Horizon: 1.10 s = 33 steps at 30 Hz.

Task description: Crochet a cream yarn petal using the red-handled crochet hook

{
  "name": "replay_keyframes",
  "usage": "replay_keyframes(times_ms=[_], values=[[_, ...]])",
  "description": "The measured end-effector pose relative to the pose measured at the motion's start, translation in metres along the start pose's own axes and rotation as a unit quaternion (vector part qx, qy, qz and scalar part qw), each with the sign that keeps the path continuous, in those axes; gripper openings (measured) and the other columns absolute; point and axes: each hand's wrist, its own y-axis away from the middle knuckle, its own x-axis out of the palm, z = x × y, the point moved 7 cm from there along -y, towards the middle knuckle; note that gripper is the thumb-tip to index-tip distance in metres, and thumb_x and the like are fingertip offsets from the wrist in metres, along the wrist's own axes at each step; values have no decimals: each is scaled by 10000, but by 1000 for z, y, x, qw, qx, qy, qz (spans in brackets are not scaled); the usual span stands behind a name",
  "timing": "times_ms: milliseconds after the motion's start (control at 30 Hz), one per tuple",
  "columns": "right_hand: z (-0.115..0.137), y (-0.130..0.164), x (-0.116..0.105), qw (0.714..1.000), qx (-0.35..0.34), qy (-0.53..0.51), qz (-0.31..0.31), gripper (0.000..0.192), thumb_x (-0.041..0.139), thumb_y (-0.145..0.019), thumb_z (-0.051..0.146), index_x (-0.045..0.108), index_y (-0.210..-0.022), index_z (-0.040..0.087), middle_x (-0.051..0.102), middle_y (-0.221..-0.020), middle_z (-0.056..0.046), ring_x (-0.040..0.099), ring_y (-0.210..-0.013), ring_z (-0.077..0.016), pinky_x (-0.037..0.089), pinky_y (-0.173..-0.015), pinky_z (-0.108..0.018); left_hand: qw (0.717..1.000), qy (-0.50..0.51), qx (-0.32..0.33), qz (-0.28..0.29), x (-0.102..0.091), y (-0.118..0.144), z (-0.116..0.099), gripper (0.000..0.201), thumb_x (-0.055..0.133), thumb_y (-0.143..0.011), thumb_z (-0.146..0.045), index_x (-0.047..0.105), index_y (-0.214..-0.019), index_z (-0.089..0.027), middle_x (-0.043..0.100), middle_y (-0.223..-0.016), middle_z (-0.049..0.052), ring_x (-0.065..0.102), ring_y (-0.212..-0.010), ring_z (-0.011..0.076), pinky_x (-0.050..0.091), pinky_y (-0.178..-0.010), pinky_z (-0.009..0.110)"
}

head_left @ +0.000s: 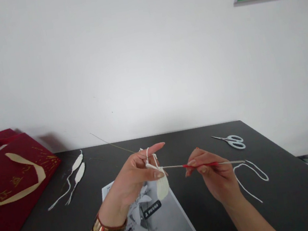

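My left hand [135,174] pinches a small white crocheted petal [162,189] between thumb and fingers, its index finger stretched out. White yarn [147,154] loops over that finger and runs down to the top of the piece. From behind the hand a thin wire [112,143] sticks out to the upper left. My right hand [216,173] grips the red handle of a crochet hook [173,166] like a pencil. The hook's shaft reaches left to the petal's upper edge; its very tip is hidden in the yarn. Both hands are held above a printed sheet and the dark table.
Two finished-looking white petals [78,169] with yarn tails lie at left, beside a dark red gift bag [14,190]. Small scissors [233,141] rest at the right back. A loose yarn strand [263,176] curls near my right wrist. The printed sheet [171,228] lies on the black table [287,196].
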Motion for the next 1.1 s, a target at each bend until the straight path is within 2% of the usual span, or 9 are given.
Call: replay_keyframes(times_ms=[167, 300, 533, 900, 1100], values=[[2, -1, -1, 1000, 2, 9, 22, 117, 620, -846, 238, 720, -903, 222, 636, -795, -52, 618, -643, -166, 528, -538, -315, 998, 42, -38, 30, 1, 1, 3, 580, 738, -579, -25, 672, -1133, -183, 594, -620, -28, 565, -567, 102, 407, -582, 221], [2, -2, -2, 1000, 10, 1, 26, 112, 623, -841, 230, 720, -896, 220, 635, -793, -55, 618, -650, -168, 540, -529, -318, 997, 43, -44, 48, 2, 1, 4, 577, 718, -591, -15, 664, -1144, -167, 606, -610, -22, 582, -574, 115, 419, -582, 229], [0, -2, -2, 999, 23, -21, 19, 105, 628, -836, 265, 718, -865, 219, 623, -755, -46, 601, -631, -162, 539, -504, -311, 995, 25, -66, 67, 3, 3, 9, 518, 735, -583, -40, 699, -1079, -184, 609, -649, -6, 569, -555, 113, 399, -545, 227], [-2, -3, 0, 997, 43, -51, 34, 107, 632, -833, 286, 713, -853, 220, 598, -700, -32, 581, -634, -165, 529, -476, -299, 990, -8, -103, 101, 7, 5, 14, 502, 746, -543, -87, 720, -1041, -154, 502, -611, -22, 439, -526, 85, 299, -497, 223], [-2, -2, -1, 998, 41, -40, 15, 114, 631, -833, 290, 712, -842, 211, 605, -697, -38, 588, -627, -165, 526, -457, -289, 989, -79, -91, 83, 5, 9, 11, 470, 745, -604, -104, 710, -1067, -176, 511, -598, -24, 455, -506, 87, 310, -500, 225]])
